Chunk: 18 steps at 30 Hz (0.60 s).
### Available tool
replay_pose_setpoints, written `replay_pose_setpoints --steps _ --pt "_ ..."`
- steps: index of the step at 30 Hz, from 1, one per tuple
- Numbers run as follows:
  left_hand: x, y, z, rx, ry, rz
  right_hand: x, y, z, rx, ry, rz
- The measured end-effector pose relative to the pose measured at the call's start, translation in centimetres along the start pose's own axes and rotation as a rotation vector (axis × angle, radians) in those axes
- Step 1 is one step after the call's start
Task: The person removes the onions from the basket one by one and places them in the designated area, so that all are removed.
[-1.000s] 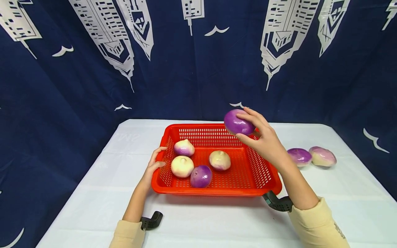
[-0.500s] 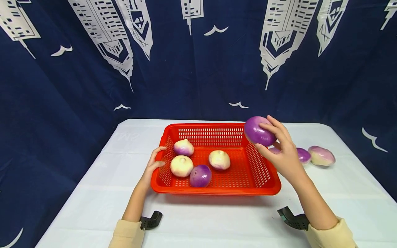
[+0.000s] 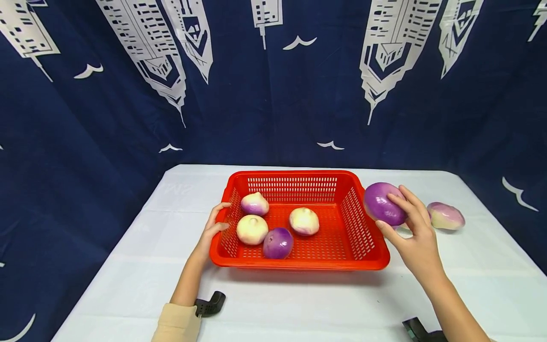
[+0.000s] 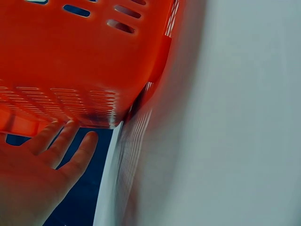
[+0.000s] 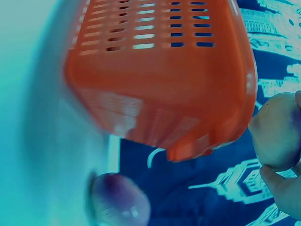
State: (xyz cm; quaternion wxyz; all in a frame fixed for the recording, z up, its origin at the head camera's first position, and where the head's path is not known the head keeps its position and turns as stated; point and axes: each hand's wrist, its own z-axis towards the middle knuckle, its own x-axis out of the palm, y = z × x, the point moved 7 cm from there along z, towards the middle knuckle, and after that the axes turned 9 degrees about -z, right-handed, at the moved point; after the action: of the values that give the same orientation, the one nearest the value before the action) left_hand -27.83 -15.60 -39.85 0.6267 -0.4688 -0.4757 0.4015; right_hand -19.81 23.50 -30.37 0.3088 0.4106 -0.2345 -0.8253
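Note:
My right hand (image 3: 419,232) holds a purple turnip (image 3: 383,204) between thumb and fingers, raised beside the right rim of a red plastic basket (image 3: 299,264). In the right wrist view, the held turnip (image 5: 277,134) shows its pale side, with fingertips on it. My left hand (image 3: 211,230) holds the basket's left rim; the left wrist view shows fingers (image 4: 77,157) below the rim, by the slotted outer wall. Inside the basket lie several turnips: a purple-white one (image 3: 255,204), a cream one (image 3: 252,230), a purple one (image 3: 278,243) and another cream one (image 3: 304,221).
On the white table (image 3: 307,304), right of the basket, lies a pink-and-cream turnip (image 3: 446,216); at least one more is partly hidden behind my right hand. A dark blue printed cloth (image 3: 273,109) hangs behind the table.
My right hand has carried the purple turnip from above the basket's back right corner rightward and down, past the right rim. My left hand and the basket have stayed put.

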Motion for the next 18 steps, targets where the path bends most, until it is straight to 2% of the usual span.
replay_pose_setpoints --steps 11,18 --pt "0.1 -0.1 0.2 0.011 0.011 -0.024 -0.8 -4.0 -1.9 0.092 -0.023 -0.073" --pt "0.0 0.0 0.1 0.0 -0.005 -0.022 -0.5 -6.6 -3.4 0.151 0.023 -0.115"
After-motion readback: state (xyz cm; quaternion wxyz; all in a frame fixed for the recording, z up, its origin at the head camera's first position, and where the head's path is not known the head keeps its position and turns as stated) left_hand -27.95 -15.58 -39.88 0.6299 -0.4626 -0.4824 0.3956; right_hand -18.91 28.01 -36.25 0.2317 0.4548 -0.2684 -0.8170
